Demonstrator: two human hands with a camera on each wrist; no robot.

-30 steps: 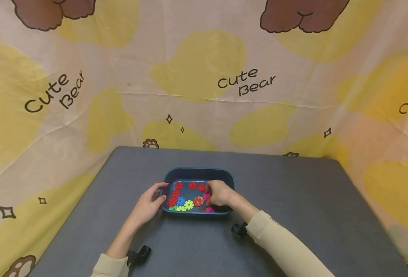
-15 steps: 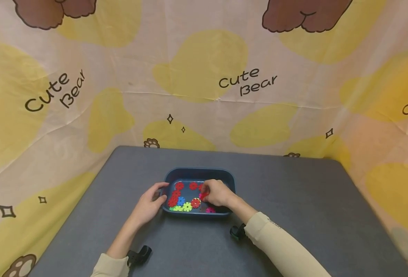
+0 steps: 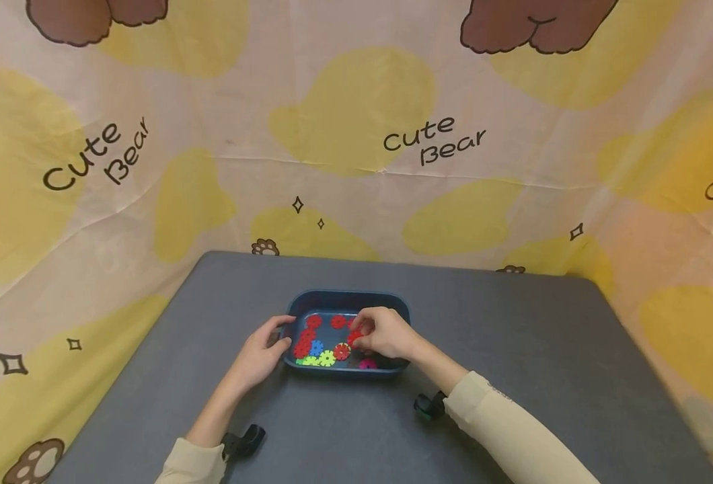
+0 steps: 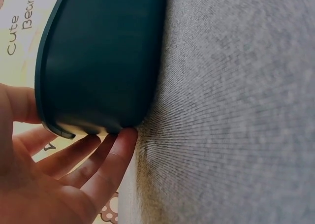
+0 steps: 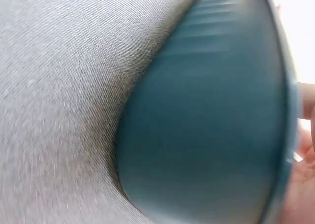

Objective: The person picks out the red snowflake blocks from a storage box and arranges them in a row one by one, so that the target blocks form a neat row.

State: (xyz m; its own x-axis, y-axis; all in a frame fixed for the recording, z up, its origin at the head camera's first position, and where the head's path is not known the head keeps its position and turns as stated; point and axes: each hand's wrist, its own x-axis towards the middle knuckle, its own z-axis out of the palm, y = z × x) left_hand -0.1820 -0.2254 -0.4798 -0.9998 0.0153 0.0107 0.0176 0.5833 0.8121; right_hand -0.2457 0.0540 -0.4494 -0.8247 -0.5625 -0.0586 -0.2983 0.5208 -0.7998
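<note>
A dark blue tub (image 3: 344, 371) on the table holds several flower-shaped, notched plastic discs. Red discs (image 3: 303, 348) lie along its left side, with a blue disc (image 3: 316, 347) beside them and yellow-green discs (image 3: 327, 358) near the front. A pink disc (image 3: 367, 364) lies at the front right. My left hand (image 3: 261, 353) grips the tub's left end; in the left wrist view its fingers (image 4: 115, 160) press the outer wall. Inside the tub, my right hand (image 3: 387, 333) pinches a red disc (image 3: 354, 337). The tub wall (image 5: 202, 115) hides most of that hand in the right wrist view.
The tub stands mid-table on a grey tabletop (image 3: 514, 349). A patterned cloth (image 3: 356, 134) printed with "Cute Bear" hangs behind and at both sides. Black wrist mounts (image 3: 244, 441) show below the forearms.
My right hand shifts left within the tub, then lifts slightly, and a red disc shows at its fingertips. The red-and-yellow discs near the front slide a little left. My left hand stays put.
</note>
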